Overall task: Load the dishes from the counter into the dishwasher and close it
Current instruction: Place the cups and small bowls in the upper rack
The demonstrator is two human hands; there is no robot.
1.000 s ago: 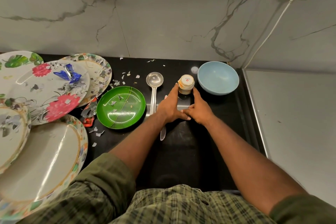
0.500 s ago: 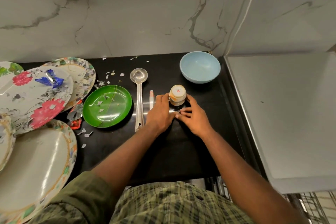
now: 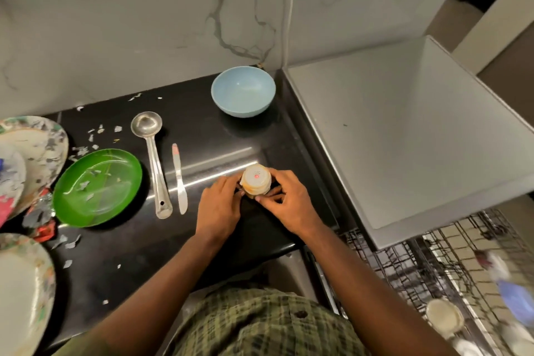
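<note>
A small jar with a pale lid (image 3: 256, 180) stands between my two hands over the black counter (image 3: 138, 243). My left hand (image 3: 220, 207) grips its left side and my right hand (image 3: 286, 203) grips its right side, fingers curled round it. A light blue bowl (image 3: 243, 91) sits at the back. A steel ladle (image 3: 153, 159) and a butter knife (image 3: 179, 179) lie left of my hands. Further left are a green plate (image 3: 96, 186) and several floral plates (image 3: 31, 147). The dishwasher's wire rack (image 3: 433, 269) shows at the lower right, holding a few blurred items.
The grey top of the appliance (image 3: 404, 130) lies right of the counter. Torn foil and paper scraps (image 3: 40, 217) litter the counter's left part. A white cable (image 3: 287, 9) runs down the marble wall.
Both hands have drawn the jar toward me, from beside the blue bowl to the counter's middle. The view has swung right and down, bringing the dishwasher rack into sight.
</note>
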